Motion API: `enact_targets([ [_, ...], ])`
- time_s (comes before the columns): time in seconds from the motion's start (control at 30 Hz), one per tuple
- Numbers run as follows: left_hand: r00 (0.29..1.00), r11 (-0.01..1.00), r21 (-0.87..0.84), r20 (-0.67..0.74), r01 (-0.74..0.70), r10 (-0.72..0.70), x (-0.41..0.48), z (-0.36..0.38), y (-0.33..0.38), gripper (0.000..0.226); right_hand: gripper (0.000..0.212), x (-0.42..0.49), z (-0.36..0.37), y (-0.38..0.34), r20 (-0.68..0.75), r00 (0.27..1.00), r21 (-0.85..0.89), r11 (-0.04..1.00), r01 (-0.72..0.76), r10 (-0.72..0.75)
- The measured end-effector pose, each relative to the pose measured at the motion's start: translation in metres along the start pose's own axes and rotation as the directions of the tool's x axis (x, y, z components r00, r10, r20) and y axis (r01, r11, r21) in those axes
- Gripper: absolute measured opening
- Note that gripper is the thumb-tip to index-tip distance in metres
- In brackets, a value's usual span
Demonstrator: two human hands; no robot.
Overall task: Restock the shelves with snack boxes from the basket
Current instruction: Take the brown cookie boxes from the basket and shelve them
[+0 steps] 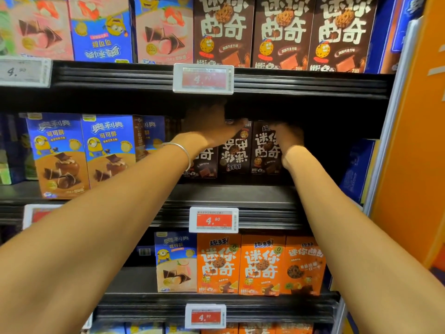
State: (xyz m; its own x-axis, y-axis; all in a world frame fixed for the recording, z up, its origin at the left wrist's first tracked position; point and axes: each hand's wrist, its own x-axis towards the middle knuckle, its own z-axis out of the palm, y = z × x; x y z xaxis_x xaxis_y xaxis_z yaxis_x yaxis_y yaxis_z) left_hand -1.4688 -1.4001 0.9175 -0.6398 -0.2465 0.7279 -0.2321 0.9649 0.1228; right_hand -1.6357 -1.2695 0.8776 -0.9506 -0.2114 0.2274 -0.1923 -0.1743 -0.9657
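Note:
Both arms reach deep into the middle shelf. My left hand lies over the top of an upside-down dark brown cookie box, fingers curled on its upper edge. My right hand holds the right side of an upright dark brown cookie box beside it. A third brown box stands behind my left wrist, partly hidden. The basket is out of view.
Blue minion boxes fill the middle shelf's left. The top shelf carries pink, blue and brown boxes. Orange cookie boxes stand on the shelf below. The middle shelf is dark and open right of my right hand. An orange panel borders the right.

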Motion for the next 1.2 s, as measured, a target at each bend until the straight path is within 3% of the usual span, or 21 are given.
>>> enact_targets([
  [0.13,0.968,0.953,-0.209,0.165,0.221,-0.189,-0.036,-0.001,0.019,0.071,0.048,-0.041,0.003,-0.017,0.028,0.995,0.016,0.996,-0.092,0.091],
  [0.2,0.976,0.919,-0.327,0.087,0.219,-0.202,-0.065,-0.006,0.024,0.072,0.048,-0.068,-0.002,-0.019,0.052,0.996,0.046,0.996,-0.080,0.078],
  [0.33,0.975,0.790,-0.606,-0.104,0.095,-0.197,-0.130,-0.036,0.030,0.052,0.080,-0.135,-0.020,-0.022,0.132,0.983,0.034,0.991,0.126,-0.129],
  [0.5,0.931,0.454,-0.889,-0.117,0.057,-0.346,-0.244,-0.061,0.015,0.051,0.052,-0.217,-0.035,-0.002,0.298,0.910,0.238,0.946,0.221,-0.288],
  [0.63,0.845,0.371,-0.899,-0.001,0.233,-0.534,-0.366,-0.060,-0.017,0.057,0.038,-0.279,-0.027,0.046,0.468,0.840,0.354,0.929,0.105,-0.274],
  [0.7,0.743,0.323,-0.862,0.088,0.391,-0.664,-0.434,-0.057,-0.033,0.062,0.033,-0.311,-0.018,0.075,0.557,0.803,0.390,0.920,-0.028,-0.212],
  [0.8,0.497,0.153,-0.757,0.249,0.635,-0.831,-0.530,-0.051,-0.059,0.046,0.041,-0.358,0.006,0.131,0.658,0.752,0.287,0.933,-0.218,-0.027],
  [0.9,0.274,-0.002,-0.628,0.342,0.778,-0.899,-0.617,-0.041,-0.089,0.034,0.015,-0.412,0.035,0.210,0.754,0.557,-0.074,0.888,-0.454,0.348],
  [0.93,0.206,-0.060,-0.593,0.370,0.803,-0.906,-0.643,-0.037,-0.099,0.030,0.016,-0.433,0.040,0.240,0.742,0.493,-0.200,0.851,-0.485,0.455],
  [1.0,0.078,-0.176,-0.508,0.440,0.843,-0.895,-0.689,-0.029,-0.121,0.024,0.023,-0.478,0.047,0.293,0.657,0.417,-0.368,0.750,-0.551,0.628],
  [1.07,-0.064,-0.311,-0.413,0.511,0.856,-0.857,-0.732,-0.022,-0.144,0.024,0.010,-0.527,0.052,0.336,0.513,0.368,-0.461,0.610,-0.644,0.776],
  [1.2,-0.274,-0.506,-0.196,0.650,0.840,-0.708,-0.808,-0.004,-0.189,0.032,0.015,-0.600,0.070,0.410,0.247,0.199,-0.553,0.306,-0.775,0.948],
])
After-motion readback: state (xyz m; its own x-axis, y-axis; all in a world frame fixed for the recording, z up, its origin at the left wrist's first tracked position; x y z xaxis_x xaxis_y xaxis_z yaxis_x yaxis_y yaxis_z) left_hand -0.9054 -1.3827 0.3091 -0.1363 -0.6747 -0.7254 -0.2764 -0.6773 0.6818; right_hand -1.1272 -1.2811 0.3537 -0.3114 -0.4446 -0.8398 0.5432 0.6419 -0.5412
